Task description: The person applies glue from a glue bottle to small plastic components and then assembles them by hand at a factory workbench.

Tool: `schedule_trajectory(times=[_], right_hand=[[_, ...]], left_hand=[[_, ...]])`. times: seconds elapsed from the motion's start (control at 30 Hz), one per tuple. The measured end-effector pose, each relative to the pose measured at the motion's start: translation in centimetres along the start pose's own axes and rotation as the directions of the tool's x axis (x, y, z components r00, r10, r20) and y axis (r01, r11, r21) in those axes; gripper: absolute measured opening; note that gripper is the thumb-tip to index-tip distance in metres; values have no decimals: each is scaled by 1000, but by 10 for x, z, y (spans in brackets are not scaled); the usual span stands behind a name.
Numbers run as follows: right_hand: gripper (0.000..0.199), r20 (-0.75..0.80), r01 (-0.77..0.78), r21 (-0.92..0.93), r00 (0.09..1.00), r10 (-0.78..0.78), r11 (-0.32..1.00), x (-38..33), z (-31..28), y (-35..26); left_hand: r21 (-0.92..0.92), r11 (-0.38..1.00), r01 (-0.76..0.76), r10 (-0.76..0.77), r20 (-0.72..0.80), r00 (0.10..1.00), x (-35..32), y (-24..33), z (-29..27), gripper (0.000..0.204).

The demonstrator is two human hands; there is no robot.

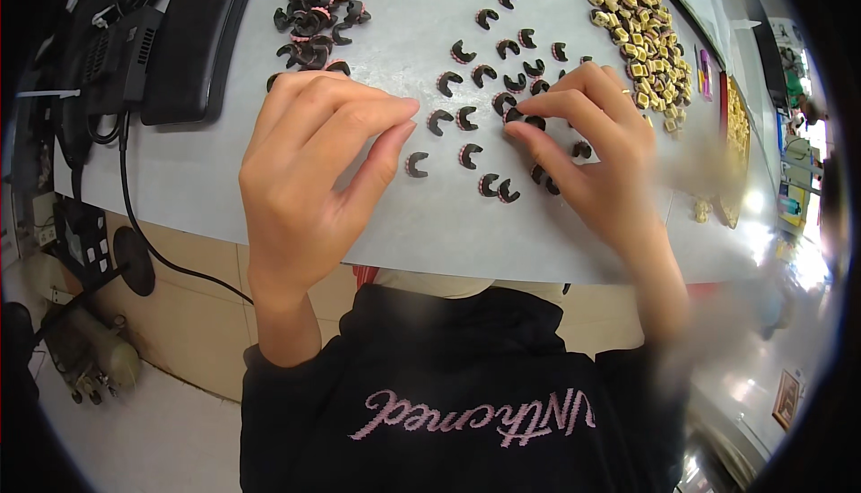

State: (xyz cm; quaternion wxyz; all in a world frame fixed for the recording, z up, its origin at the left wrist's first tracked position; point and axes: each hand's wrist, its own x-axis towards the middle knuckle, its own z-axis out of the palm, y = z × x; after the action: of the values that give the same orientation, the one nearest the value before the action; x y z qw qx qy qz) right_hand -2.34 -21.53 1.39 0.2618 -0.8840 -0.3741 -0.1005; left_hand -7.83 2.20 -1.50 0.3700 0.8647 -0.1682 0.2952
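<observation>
On the grey table (430, 242) my right hand (592, 161) pinches one small black C-shaped piece (513, 115), left hand (309, 175) half-curled and empty; I should lift gently, not disturbing neighbours.

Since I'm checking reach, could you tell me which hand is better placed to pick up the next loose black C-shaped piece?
Probably the right hand: its fingertips already touch the black C-shaped pieces.

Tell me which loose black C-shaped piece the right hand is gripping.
The one pinched in the right hand fingertips, the black C-piece; the others lie untouched on the white table.
</observation>
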Motion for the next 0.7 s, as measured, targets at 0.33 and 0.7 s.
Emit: schedule_trajectory(times=[0.33, 0.7], right_hand=[[17, 6, -29, 26, 1000, 29, 999, 1, -5, -1], [17, -55, -1, 31, 998, 3, 1000, 12, -2, 12]], left_hand=[[5, 1000, -1, 1, 32, 1000, 1, 1, 2, 19], [4, 1000, -20, 20, 29, 999, 1, 2, 0, 20]])
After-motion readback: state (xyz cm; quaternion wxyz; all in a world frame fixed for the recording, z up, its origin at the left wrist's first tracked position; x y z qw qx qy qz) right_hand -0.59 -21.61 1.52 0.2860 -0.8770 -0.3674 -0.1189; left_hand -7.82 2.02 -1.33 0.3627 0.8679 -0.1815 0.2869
